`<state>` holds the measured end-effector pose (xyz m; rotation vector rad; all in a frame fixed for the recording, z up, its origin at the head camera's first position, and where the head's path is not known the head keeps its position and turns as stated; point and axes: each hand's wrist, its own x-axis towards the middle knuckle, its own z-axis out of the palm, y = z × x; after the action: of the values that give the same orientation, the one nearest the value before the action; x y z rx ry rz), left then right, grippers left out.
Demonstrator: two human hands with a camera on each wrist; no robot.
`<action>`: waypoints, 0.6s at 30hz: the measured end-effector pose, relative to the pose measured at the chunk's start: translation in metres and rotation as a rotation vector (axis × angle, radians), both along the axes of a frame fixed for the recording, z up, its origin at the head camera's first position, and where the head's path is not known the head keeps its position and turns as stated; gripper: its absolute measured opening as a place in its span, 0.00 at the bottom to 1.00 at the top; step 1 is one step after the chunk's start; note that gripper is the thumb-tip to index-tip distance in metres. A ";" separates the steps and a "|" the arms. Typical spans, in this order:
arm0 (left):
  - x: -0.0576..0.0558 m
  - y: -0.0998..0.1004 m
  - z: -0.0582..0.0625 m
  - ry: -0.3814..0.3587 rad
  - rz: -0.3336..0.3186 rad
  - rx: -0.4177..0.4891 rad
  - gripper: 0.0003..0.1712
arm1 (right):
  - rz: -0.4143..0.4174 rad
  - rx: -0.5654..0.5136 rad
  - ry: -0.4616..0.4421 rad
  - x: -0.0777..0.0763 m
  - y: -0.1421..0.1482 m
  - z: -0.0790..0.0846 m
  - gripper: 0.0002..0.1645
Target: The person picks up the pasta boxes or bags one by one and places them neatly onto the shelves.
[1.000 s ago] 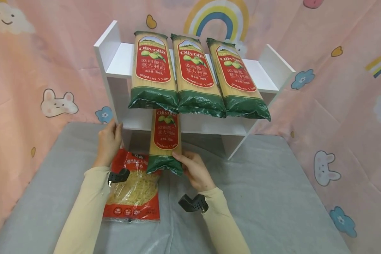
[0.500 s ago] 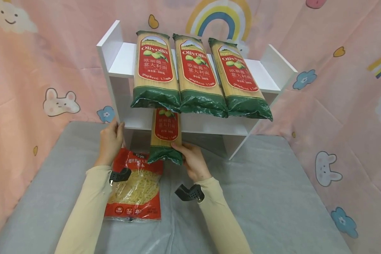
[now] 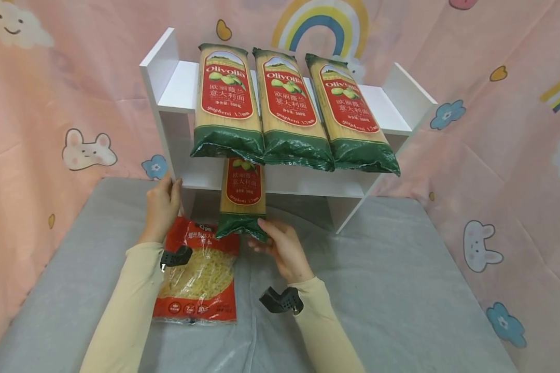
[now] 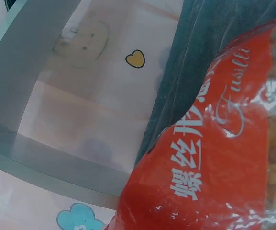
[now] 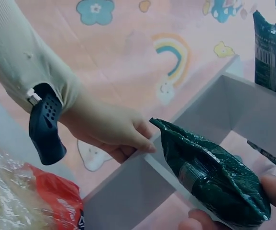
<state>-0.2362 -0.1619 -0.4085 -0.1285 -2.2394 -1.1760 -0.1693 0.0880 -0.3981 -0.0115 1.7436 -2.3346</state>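
Note:
My left hand (image 3: 161,210) grips the left side panel of a white shelf unit (image 3: 312,181), thumb on its front edge. A spaghetti pack (image 3: 243,191) lies on the middle board, its green near end jutting out over the front. At that end my right hand (image 3: 285,249) holds the pack, thumb at its right corner and fingers underneath. In the right wrist view, the pack's sealed green end (image 5: 214,177) sits between thumb and fingertips. Its far end is hidden under the top-level packs.
Three more spaghetti packs (image 3: 291,103) lie side by side on the top board, overhanging its front. A red fusilli bag (image 3: 200,277) lies on the grey cloth (image 3: 378,290) below the left hand. Patterned pink fabric (image 3: 485,171) hangs behind and at the sides.
The spaghetti pack has slid deeper into the middle level. My right hand followed it forward, then drew slightly back to its near end. My left hand keeps hold of the side panel.

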 end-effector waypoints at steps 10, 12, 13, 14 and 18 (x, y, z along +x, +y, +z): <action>-0.001 0.000 0.001 0.010 0.014 -0.006 0.13 | 0.096 0.011 0.020 0.015 0.008 -0.008 0.09; 0.000 0.000 0.001 0.010 0.014 -0.007 0.14 | 0.094 0.011 0.019 0.017 0.009 -0.010 0.10; 0.000 0.000 0.001 0.009 0.014 -0.007 0.14 | 0.093 0.013 0.019 0.017 0.009 -0.010 0.10; 0.000 0.000 0.001 0.008 0.014 -0.008 0.14 | 0.091 0.017 0.020 0.018 0.009 -0.011 0.10; 0.000 0.000 0.001 0.000 0.014 -0.013 0.14 | 0.091 0.041 0.033 0.021 0.009 -0.015 0.14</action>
<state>-0.2362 -0.1615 -0.4075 -0.1170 -2.2449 -1.1543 -0.1483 0.0975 -0.4134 -0.1208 1.7669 -2.2461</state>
